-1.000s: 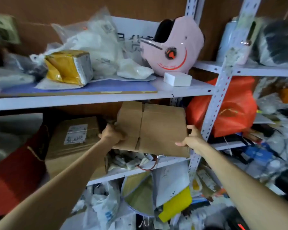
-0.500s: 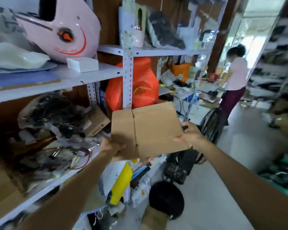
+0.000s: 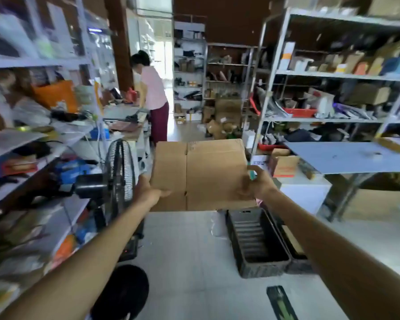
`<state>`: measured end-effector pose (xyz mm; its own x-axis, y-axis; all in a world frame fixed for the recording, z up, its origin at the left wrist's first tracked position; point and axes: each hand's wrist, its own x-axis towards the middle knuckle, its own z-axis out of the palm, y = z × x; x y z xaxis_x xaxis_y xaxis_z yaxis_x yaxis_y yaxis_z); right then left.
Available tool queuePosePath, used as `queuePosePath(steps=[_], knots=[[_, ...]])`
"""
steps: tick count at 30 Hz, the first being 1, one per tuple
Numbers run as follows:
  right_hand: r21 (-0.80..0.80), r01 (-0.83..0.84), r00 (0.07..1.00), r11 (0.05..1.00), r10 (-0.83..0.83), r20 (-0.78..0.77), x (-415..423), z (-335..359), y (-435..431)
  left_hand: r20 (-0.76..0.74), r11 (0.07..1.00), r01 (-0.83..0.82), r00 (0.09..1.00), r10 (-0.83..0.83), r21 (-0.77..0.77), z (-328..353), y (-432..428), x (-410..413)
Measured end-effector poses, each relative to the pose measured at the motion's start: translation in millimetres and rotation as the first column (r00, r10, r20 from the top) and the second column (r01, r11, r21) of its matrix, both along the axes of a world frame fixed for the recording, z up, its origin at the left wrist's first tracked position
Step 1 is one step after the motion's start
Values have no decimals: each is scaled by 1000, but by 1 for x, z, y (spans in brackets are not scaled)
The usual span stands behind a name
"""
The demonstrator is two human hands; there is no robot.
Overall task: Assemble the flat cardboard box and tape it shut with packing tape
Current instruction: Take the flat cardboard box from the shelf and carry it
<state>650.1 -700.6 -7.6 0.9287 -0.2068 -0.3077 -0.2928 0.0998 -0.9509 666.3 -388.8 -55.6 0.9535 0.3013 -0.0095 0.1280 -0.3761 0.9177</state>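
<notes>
Though flat, box (image 3: pixel 208 176) sits gripped by fingers (image 3: pixel 159 192)

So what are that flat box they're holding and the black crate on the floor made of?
Flat box: corrugated cardboard, plain matte brown; ridges show near its top edge. Black crate: probably moulded plastic, dull finish, ribbed walls; blur leaves it open.

Bare left hand (image 3: pixel 148 192), bare right hand (image 3: pixel 259 184) — slim forearms (image 3: pixel 90 250), bare as far as they show.

head cam | worn | faces forward and down the aisle | hands (image 3: pixel 255 182) near
</notes>
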Motion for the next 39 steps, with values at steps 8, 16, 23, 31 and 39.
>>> queuePosePath(steps=[8, 16, 23, 31, 39], knots=[[-640, 253, 964, 726, -243, 105, -54, -25, -193, 16, 924, 382, 924, -382, 19, -3, -235, 66], [-570, 437, 865, 696, -498, 55, -69, -33, -334, -6, 747, 664, 747, -664, -8, -26, -435, 140], [-601, 578, 719, 552, -692, 55, -60, -28, -416, -48, 590, 807, 591, -805, 26, -22, -574, 189], [-607, 632, 628, 482, -777, 37, -30, -47, -534, -115, 479, 877, 479, -870, 26, -29, -715, 225], [-598, 635, 638, 489, -769, 48, 27, -50, -707, -108, 491, 871, 491, -864, 33, -27, -881, 280]])
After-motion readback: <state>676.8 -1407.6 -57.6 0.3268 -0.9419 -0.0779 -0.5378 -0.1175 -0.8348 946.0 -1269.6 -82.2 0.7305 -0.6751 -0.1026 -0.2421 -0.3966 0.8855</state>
